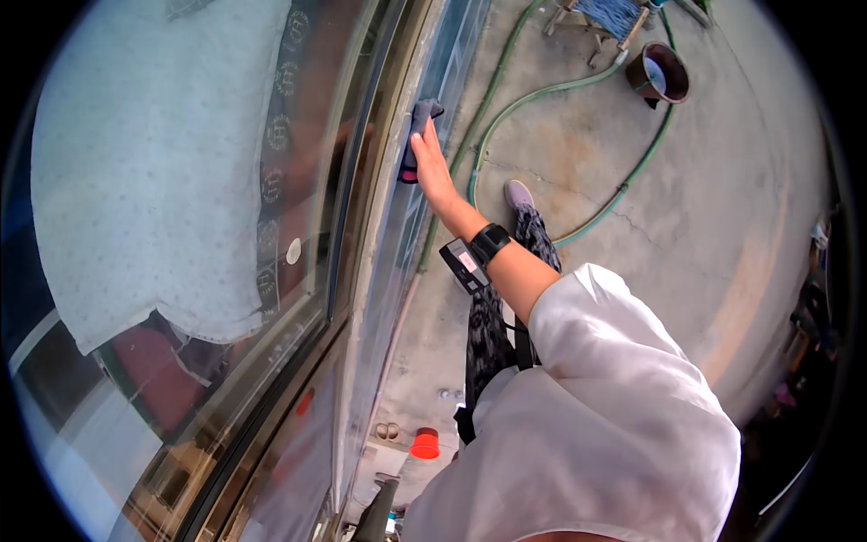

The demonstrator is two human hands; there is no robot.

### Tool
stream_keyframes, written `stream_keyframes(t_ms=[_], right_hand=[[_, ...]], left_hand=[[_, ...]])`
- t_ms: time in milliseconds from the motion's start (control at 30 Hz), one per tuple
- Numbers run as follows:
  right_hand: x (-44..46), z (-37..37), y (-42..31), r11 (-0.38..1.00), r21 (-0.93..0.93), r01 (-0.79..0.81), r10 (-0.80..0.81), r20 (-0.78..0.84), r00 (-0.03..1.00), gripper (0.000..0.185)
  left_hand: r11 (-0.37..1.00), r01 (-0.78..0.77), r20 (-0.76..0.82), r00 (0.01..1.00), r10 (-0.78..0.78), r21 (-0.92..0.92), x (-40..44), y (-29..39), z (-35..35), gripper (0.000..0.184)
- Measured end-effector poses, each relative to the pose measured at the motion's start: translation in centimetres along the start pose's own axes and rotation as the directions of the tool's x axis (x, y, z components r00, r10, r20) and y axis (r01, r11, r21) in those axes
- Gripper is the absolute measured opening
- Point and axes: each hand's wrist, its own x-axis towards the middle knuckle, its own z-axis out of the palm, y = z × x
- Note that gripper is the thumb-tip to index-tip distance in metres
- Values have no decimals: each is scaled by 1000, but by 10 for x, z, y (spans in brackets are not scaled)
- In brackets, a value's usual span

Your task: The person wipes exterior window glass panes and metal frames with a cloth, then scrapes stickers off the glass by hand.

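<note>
My right hand (433, 172) reaches up along the wall beside the window, its palm pressed on a dark grey cloth (423, 117) with a pink edge. The cloth lies bunched against the pale blue wall strip (388, 221) below the window frame (366, 163). A black wristband (490, 242) is round my right wrist, and a small dark box with a pale label (464, 266) shows beside it. My left hand is out of view.
A white curtain (163, 172) shows behind the window glass. On the concrete floor (704, 244) lie a green hose (623, 185), a brown bucket (673, 68), a blue-seated stool (610, 16) and a red bucket (424, 443). My shoe (518, 193) stands near the hose.
</note>
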Motion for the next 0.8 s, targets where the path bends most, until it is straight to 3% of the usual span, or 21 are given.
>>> stream_keyframes(t_ms=[33,100,167,233,367,433,533,600,633,700,733,767,800], right_hand=[[8,-3,10,996,91,-20,20,-4,1000,60],[5,-4,5,942,236,-238,236,36,971,57],[-12,1,55,921,213,-327,321,63,945,56],[-59,18,81,754,295,-587,585,105,804,57],[-174,60,60,510,271,-817,785,242,570,64],[-214,79,55,630,264,-731,689,244,682,64],[-211,80,47,734,214,-644,618,181,765,65],[-161,64,38,918,163,-361,359,45,932,63],[-128,51,28,957,101,-273,275,-6,961,62],[-63,28,22,979,189,-75,85,-45,995,60],[-33,18,27,978,204,-39,50,-48,998,59],[-18,13,-5,942,310,-132,155,-53,986,52],[-1,3,13,926,325,-193,217,-37,976,49]], left_hand=[[1000,8,-7,1000,-8,-16,-5,3,4,42],[999,20,-25,999,-21,-44,-15,9,13,42],[997,28,-28,999,-30,-68,-18,14,18,41],[995,40,-26,999,-42,-92,-18,16,20,41],[989,58,-20,998,-61,-133,-14,17,17,40],[985,79,-14,997,-82,-154,-9,20,13,40],[971,127,-13,991,-133,-201,-3,29,11,39],[973,120,-32,991,-128,-196,2,42,10,39],[977,112,-32,992,-120,-181,6,49,11,38],[995,24,-24,999,-27,-100,13,57,9,45],[998,-62,-15,998,62,-19,14,59,8,51],[998,-64,-16,998,63,-22,14,63,12,51],[991,-125,-40,991,127,53,16,74,22,48]])
